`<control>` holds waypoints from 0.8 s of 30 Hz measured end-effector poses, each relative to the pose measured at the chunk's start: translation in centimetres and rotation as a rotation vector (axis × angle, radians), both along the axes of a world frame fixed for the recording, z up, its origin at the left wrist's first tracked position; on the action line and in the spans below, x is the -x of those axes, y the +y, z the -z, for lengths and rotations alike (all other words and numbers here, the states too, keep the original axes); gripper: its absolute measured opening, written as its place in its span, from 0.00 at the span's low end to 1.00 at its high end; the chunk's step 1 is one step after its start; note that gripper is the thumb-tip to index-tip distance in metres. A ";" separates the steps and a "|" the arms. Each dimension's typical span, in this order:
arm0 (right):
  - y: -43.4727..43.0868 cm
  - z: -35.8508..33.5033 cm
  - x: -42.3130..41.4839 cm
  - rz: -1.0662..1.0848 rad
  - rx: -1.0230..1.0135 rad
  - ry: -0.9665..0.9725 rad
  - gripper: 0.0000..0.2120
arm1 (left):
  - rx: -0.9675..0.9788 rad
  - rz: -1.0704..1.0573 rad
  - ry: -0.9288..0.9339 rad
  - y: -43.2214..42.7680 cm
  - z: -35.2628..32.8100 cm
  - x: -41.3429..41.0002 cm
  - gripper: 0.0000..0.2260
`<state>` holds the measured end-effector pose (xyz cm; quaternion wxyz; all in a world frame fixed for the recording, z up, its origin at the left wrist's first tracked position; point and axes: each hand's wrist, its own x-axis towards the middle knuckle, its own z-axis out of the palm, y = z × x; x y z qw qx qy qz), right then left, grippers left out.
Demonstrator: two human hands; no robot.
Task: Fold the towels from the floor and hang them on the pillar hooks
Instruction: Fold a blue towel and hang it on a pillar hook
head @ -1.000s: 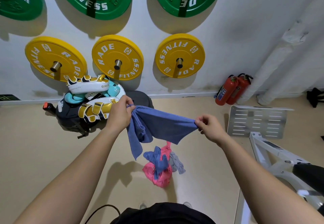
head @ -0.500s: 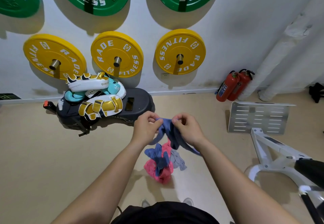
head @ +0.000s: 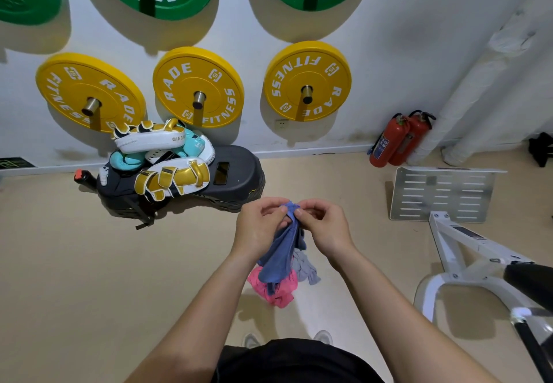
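A blue towel (head: 281, 251) hangs doubled over in front of me, above the floor. My left hand (head: 260, 227) and my right hand (head: 323, 228) are close together and both pinch its top corners at the same spot. Below it on the tan floor lies a small heap with a pink towel (head: 276, 291), a grey towel (head: 306, 269) and some darker blue cloth, partly hidden by the hanging towel. No pillar hooks are in view.
Yellow weight plates (head: 306, 83) and green ones hang on the white wall ahead. Boxing pads (head: 167, 170) are piled on a dark step platform (head: 236, 179) at the left. Two red fire extinguishers (head: 398, 140) stand by white pipes; a white metal machine frame (head: 454, 245) fills the right.
The towel was stretched wide between my hands a second ago. My hands have come together, so the towel now hangs folded in half, its lower part dropping toward the heap.
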<state>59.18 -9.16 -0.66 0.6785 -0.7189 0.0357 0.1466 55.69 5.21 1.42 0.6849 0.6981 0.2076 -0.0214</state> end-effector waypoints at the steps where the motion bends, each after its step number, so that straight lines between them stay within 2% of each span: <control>1: 0.0 0.1 0.0 -0.013 -0.006 -0.001 0.06 | -0.012 0.006 0.001 0.1 -0.1 0.1 0.08; 6: -0.1 0.1 0.2 -0.020 -0.043 -0.008 0.06 | -0.077 0.065 -0.024 0.3 -0.7 0.3 0.14; 11: 0.2 -0.8 0.1 -0.066 -0.015 -0.049 0.04 | -0.185 0.061 -0.087 0.7 -0.6 0.2 0.05; 24: -1.0 -2.4 -0.1 -0.164 -0.067 -0.094 0.04 | -0.310 0.084 -0.107 0.6 -1.5 -0.2 0.03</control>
